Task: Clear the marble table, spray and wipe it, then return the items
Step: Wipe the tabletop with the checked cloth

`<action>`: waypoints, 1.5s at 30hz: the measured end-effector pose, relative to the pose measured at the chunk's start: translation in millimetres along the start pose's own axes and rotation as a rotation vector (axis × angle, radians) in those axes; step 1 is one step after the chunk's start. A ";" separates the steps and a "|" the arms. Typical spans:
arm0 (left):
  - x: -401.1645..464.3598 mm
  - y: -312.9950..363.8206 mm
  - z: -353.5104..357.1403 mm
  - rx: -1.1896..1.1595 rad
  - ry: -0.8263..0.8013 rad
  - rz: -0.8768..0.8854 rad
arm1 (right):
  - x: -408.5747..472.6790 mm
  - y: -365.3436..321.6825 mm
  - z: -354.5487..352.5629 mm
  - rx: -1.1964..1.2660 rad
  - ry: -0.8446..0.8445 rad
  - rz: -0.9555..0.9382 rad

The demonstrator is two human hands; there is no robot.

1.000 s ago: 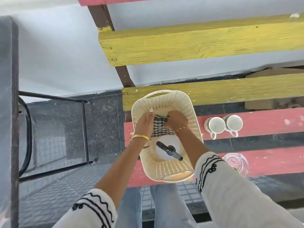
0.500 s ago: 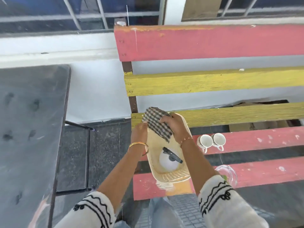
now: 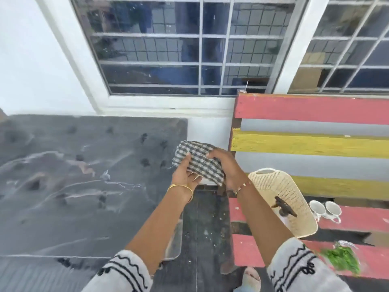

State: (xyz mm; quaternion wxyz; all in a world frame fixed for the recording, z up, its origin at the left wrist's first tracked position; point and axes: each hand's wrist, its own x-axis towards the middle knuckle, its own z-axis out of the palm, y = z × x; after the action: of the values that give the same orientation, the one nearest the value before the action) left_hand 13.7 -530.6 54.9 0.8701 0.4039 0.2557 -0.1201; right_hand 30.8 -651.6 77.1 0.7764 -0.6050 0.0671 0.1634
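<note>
A checked black-and-white cloth (image 3: 200, 162) is held in the air between the table and the bench. My left hand (image 3: 185, 174) supports it from below with the thumb on top, and my right hand (image 3: 226, 165) grips its right end. The dark marble table (image 3: 84, 175) lies to the left, its top showing wet streaks and spots. On the bench, a cream perforated basket (image 3: 288, 197) holds a spray bottle with a dark trigger (image 3: 284, 207).
The red and yellow slatted bench (image 3: 315, 144) stands to the right, carrying two white cups (image 3: 325, 209) and a glass vase with green leaves (image 3: 341, 258). A barred window (image 3: 179, 45) runs behind. Dark tiled floor (image 3: 206, 228) separates table and bench.
Both hands lifted the cloth out of the basket and carried it up and left toward the table. The view swung left, bringing the table top into sight.
</note>
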 end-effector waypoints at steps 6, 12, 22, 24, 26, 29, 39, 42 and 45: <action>-55.4 65.1 -93.8 -0.107 0.130 0.170 | -14.8 28.6 103.6 -0.277 -0.081 -0.032; -105.9 104.4 -184.8 -0.140 0.288 0.287 | -33.6 59.7 200.2 -0.432 -0.358 0.043; -133.9 157.8 -296.2 -0.103 0.596 0.418 | -23.2 106.5 338.8 -0.488 -0.524 0.047; -128.2 171.4 -319.4 -0.119 0.660 0.408 | -16.3 119.1 364.7 -0.488 -0.520 0.046; -121.0 186.6 -340.3 -0.132 0.686 0.394 | -2.8 129.6 386.6 -0.479 -0.517 0.051; -103.3 216.7 -369.7 -0.139 0.675 0.390 | 26.5 141.7 423.5 -0.452 -0.501 0.068; -51.7 323.5 -449.1 -0.052 0.678 0.318 | 104.1 165.4 542.2 -0.305 -0.348 0.148; -35.5 339.7 -469.0 -0.029 0.705 0.296 | 117.7 165.7 563.7 -0.383 -0.317 0.084; -7.7 356.7 -489.1 0.058 0.693 0.274 | 136.5 166.1 582.5 -0.488 -0.239 -0.031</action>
State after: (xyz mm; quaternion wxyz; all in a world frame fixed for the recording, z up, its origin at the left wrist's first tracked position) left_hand -14.7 73.3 22.3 0.7281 0.4754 0.4751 0.1344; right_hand 48.7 -32.5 34.3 0.6125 -0.7515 -0.0756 0.2331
